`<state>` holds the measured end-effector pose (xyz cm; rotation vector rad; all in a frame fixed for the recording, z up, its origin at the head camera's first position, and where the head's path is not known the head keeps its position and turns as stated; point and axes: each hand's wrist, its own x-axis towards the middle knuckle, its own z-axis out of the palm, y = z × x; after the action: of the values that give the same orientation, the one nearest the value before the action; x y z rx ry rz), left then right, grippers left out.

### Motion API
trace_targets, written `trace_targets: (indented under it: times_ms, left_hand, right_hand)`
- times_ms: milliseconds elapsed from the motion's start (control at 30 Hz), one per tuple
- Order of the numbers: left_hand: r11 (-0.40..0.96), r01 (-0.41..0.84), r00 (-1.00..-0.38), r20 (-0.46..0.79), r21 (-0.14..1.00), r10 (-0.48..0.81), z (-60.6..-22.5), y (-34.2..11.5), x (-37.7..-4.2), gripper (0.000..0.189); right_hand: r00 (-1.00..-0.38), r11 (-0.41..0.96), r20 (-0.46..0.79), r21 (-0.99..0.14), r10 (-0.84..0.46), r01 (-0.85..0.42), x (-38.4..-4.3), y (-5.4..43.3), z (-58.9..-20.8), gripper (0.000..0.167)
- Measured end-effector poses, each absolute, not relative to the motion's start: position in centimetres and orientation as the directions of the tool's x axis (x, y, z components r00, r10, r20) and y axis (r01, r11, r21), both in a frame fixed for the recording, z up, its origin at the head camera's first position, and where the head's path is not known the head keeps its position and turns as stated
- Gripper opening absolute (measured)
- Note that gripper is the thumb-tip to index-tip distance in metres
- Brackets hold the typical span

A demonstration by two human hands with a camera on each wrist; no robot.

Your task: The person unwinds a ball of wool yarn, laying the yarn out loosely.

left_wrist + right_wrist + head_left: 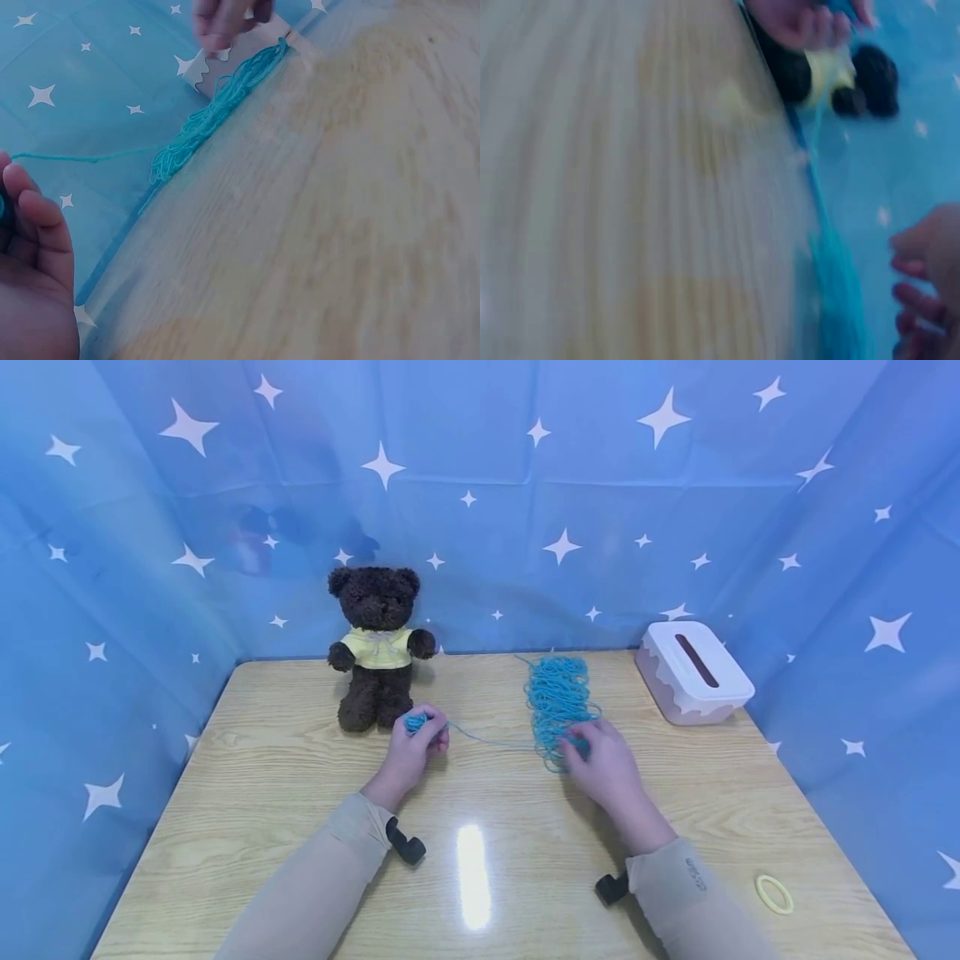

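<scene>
A loose heap of blue yarn [557, 693] lies on the table, spread from near its back edge toward the front. My left hand [415, 745] grips a small wound ball of the same yarn [416, 723] in front of the teddy bear. From that ball a single strand [491, 742] runs across to the heap. My right hand [602, 766] is over the near end of the heap with its fingers loosely bent. In the blurred right wrist view, the right hand's fingers [922, 307] are beside the yarn heap [836, 300] with nothing seen between them.
A dark brown teddy bear [377, 610] in a yellow top stands at the back left. At the back right is a white-lidded tissue box [693, 681]. A pale yellow ring [774, 894] lies at the front right. Blue star-patterned curtain [480, 527] surrounds the wooden table [262, 760].
</scene>
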<state>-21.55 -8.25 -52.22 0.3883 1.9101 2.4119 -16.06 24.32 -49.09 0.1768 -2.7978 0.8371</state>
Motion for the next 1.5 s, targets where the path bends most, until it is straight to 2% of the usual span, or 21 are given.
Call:
trace_targets:
  times_ms: [100,200,400,567,667,767,967,1167,1367,1500]
  left_hand:
    - [-0.27,0.11,-0.963,0.17,0.957,0.21,-52.1,-8.2,-21.4,0.017]
    - [-0.301,0.083,-0.954,0.163,0.95,0.251,-52.0,-8.2,-21.3,0.014]
    - [-0.323,0.07,-0.937,0.173,0.944,0.303,-52.0,-8.2,-21.3,0.012]
    - [-0.314,0.066,-0.931,0.172,0.947,0.321,-52.0,-8.1,-21.3,0.009]
    - [-0.311,0.054,-0.933,0.159,0.949,0.323,-52.0,-8.0,-21.3,0.011]
    - [-0.314,0.048,-0.934,0.154,0.948,0.323,-52.0,-8.0,-21.4,0.011]
    - [-0.318,0.043,-0.931,0.153,0.947,0.33,-52.0,-8.0,-21.4,0.011]
    - [-0.326,0.044,-0.922,0.164,0.944,0.35,-51.9,-8.1,-21.3,0.013]
    - [-0.323,0.087,-0.911,0.207,0.942,0.358,-52.1,-8.2,-21.2,0.012]
    - [-0.262,0.176,-0.915,0.256,0.949,0.312,-52.5,-8.2,-21.5,0.023]
  right_hand:
    - [-0.944,0.768,0.294,-0.568,-0.148,-0.297,-16.2,21.1,-48.7,0.033]
    - [-0.935,0.691,0.265,-0.631,-0.236,-0.353,-16.3,18.0,-48.2,0.038]
    - [-0.936,0.649,0.163,-0.683,-0.311,-0.335,-17.0,13.4,-47.8,0.045]
    - [-0.951,0.682,0.146,-0.668,-0.272,-0.298,-17.3,11.9,-47.9,0.033]
    - [-0.95,0.667,0.175,-0.68,-0.256,-0.305,-17.4,12.0,-48.1,0.021]
    - [-0.948,0.648,0.215,-0.692,-0.234,-0.317,-17.5,12.8,-48.1,0.017]
    - [-0.936,0.641,0.314,-0.688,-0.16,-0.34,-17.6,15.5,-47.3,0.015]
    - [-0.937,0.66,0.332,-0.682,-0.106,-0.316,-17.4,18.8,-46.8,0.019]
    - [-0.943,0.67,0.332,-0.695,-0.021,-0.26,-16.9,21.1,-46.5,0.02]
    - [-0.932,0.671,0.362,-0.696,0.022,-0.254,-16.7,22.3,-46.4,0.017]
